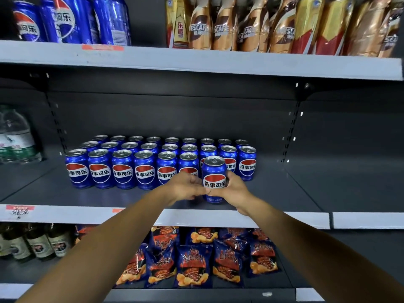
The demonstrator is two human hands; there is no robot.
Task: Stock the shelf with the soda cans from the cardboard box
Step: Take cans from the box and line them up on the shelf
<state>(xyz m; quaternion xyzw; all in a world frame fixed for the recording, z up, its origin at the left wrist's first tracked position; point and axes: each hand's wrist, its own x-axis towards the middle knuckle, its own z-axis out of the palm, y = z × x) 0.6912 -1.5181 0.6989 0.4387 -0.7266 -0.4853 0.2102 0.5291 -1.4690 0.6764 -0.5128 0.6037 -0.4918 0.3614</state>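
Facing-up one soda can (214,178) at the front of the shelf (273,193).
Item is gripped upright between the fingers of the left hand (185,186) and right hand (235,189), thumbs meeting on its label. Stocked cans (144,169) are ranked beyond the fingertips. Recommended: logo to be kept outward, base set flat, can slid back level with the front row.
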